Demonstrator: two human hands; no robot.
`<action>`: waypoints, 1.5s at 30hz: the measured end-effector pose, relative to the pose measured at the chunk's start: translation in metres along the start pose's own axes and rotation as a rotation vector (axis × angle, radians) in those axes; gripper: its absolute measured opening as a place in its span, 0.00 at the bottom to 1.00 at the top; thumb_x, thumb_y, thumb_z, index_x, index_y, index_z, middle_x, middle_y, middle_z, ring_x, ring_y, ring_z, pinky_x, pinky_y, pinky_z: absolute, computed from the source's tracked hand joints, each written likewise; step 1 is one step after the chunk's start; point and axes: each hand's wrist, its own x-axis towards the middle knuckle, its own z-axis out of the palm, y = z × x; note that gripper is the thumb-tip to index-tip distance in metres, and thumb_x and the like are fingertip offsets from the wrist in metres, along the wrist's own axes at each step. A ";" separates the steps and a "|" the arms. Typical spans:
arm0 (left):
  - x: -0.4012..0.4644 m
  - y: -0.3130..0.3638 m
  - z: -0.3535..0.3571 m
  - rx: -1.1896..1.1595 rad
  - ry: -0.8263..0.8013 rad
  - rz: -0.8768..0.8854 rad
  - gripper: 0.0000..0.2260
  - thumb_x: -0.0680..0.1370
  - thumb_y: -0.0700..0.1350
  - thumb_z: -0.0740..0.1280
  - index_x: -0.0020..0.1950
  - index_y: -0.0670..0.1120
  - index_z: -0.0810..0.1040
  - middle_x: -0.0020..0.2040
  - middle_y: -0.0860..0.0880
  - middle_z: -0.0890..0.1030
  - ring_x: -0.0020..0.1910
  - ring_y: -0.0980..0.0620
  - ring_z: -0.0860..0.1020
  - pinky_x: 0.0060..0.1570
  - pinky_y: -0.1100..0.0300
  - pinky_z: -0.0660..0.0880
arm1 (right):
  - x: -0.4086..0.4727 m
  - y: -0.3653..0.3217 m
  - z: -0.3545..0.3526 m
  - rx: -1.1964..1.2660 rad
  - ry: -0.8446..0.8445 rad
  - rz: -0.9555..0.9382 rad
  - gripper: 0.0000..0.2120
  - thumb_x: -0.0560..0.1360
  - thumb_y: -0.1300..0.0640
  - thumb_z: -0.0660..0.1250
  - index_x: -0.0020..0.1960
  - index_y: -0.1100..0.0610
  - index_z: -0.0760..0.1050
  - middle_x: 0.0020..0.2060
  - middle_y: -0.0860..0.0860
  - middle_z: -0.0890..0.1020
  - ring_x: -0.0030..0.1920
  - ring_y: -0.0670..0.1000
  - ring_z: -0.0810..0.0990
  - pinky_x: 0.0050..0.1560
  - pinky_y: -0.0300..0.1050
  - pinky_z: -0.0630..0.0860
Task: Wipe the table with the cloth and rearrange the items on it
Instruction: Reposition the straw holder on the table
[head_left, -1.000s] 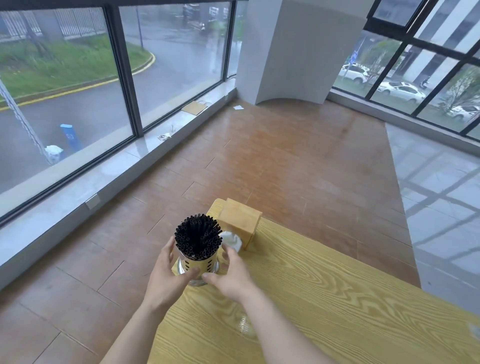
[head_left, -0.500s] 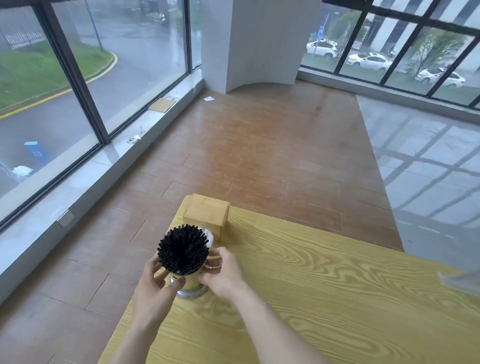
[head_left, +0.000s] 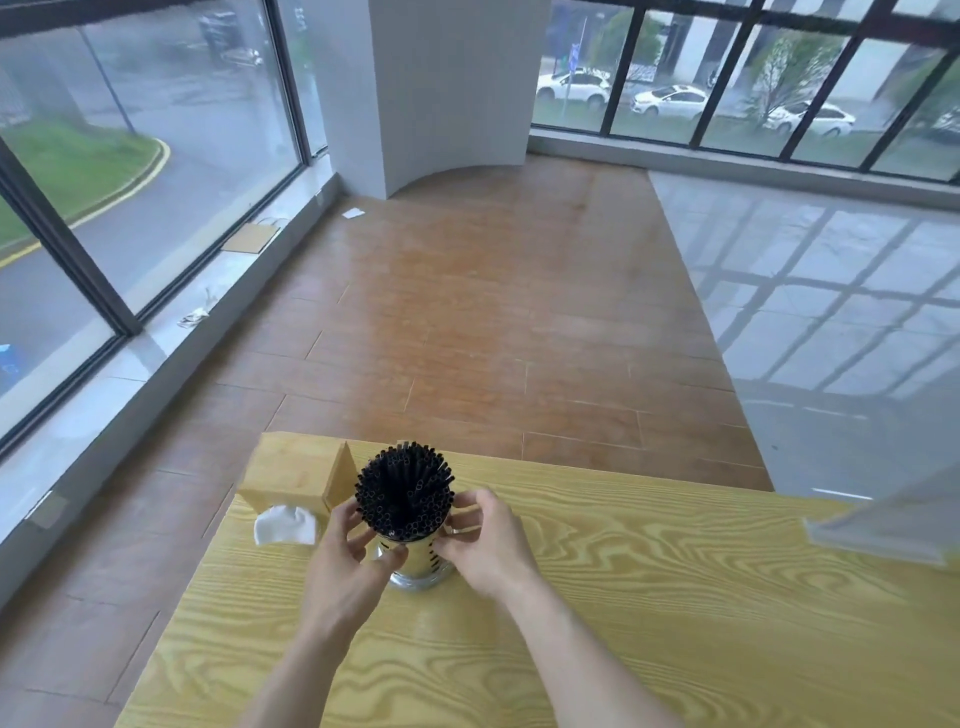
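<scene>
A metal holder packed with black straws stands upright on the yellow wood-grain table, near its far edge. My left hand wraps its left side and my right hand its right side, both gripping the holder. Just left of it sits a wooden tissue box at the table's far left corner, with a white tissue sticking out of its near side. No cloth is in view.
A clear acrylic stand sits at the table's right edge. Beyond the table lies wooden floor, a low window sill on the left and a white pillar at the back.
The straw holder has shifted to the right of the tissue box, held by both hands. The view has turned, so the box and tissue now lie left of the holder.
</scene>
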 end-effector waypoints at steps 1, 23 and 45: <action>0.006 0.005 0.009 0.004 -0.007 0.006 0.29 0.72 0.35 0.75 0.66 0.57 0.70 0.57 0.60 0.78 0.57 0.53 0.78 0.50 0.59 0.73 | 0.005 0.002 -0.009 0.010 0.007 -0.001 0.19 0.72 0.59 0.76 0.58 0.49 0.74 0.48 0.43 0.83 0.47 0.41 0.83 0.50 0.41 0.81; 0.071 0.026 0.075 0.087 -0.170 -0.003 0.35 0.75 0.37 0.72 0.78 0.53 0.62 0.65 0.59 0.73 0.72 0.53 0.71 0.62 0.57 0.68 | 0.068 0.025 -0.050 0.117 0.044 0.025 0.23 0.74 0.59 0.75 0.65 0.48 0.71 0.49 0.39 0.80 0.45 0.37 0.82 0.44 0.34 0.77; 0.036 0.022 0.024 0.280 -0.163 0.124 0.40 0.71 0.48 0.76 0.79 0.57 0.61 0.78 0.58 0.66 0.76 0.56 0.65 0.74 0.49 0.66 | 0.016 0.025 -0.040 -0.056 0.117 0.057 0.38 0.75 0.41 0.71 0.79 0.47 0.60 0.76 0.48 0.69 0.74 0.53 0.70 0.72 0.54 0.69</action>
